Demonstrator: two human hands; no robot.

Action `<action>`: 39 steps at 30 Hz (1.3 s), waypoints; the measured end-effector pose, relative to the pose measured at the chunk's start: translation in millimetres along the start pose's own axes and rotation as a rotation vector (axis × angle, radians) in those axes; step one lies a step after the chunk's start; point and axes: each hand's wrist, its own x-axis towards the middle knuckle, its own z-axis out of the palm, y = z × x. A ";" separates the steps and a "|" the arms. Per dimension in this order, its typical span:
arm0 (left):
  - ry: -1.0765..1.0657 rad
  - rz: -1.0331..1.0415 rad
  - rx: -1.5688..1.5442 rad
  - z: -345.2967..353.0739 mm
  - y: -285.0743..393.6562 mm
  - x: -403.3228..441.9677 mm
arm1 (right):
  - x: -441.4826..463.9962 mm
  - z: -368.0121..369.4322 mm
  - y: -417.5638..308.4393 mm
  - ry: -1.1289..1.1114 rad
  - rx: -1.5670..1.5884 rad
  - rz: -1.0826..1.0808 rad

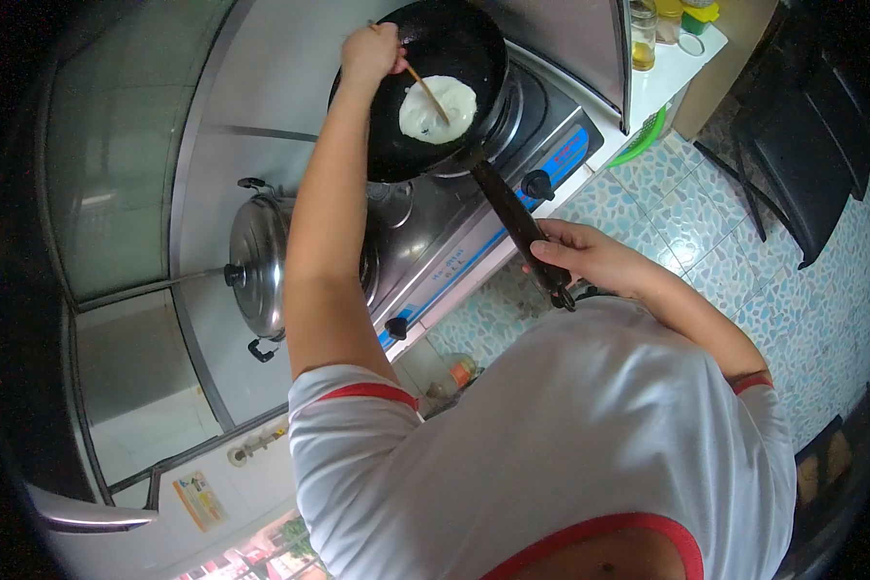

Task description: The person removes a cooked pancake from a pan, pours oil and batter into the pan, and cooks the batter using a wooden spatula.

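Note:
Over the black wok [377,145], my left hand [372,56] is closed around thin wooden chopsticks [427,90]. Their lower end touches a white, roundish food [420,116] lying in the wok; whether it is egg or batter I cannot tell. A small dark spot shows near the food's lower edge. My right hand [585,256] grips the wok's long dark handle [507,213] close to its end, thumb on top. The wok sits tilted on the far burner of a gas stove [445,256].
A lidded steel pot [259,266] stands beside my left forearm, on the stove's other side. Jars [643,39] stand on a white counter [686,72] at upper right. Below it is a green basin [640,140]. A black folding chair [793,145] stands on the tiled floor.

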 end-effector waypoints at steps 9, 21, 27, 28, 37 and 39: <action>0.054 0.018 -0.432 1.3 -11.9 30.0 | 2.5 -6.3 13.5 0.080 0.022 -0.034; 0.071 0.000 -0.568 -0.7 -30.5 33.7 | -5.5 -10.6 7.6 0.079 0.051 0.009; 0.144 -0.148 -0.495 -40.3 -50.1 32.4 | -12.7 -11.0 0.9 0.077 0.023 0.019; 0.152 -0.128 -0.521 -43.0 -49.3 29.2 | -13.4 -11.0 -1.0 0.075 0.019 0.019; 0.158 -0.267 -0.890 -25.1 -88.7 28.2 | -12.5 -8.2 3.3 0.099 0.009 0.016; 0.242 -0.299 -0.878 -38.0 -100.5 26.2 | -12.9 -9.8 6.7 0.099 0.005 0.017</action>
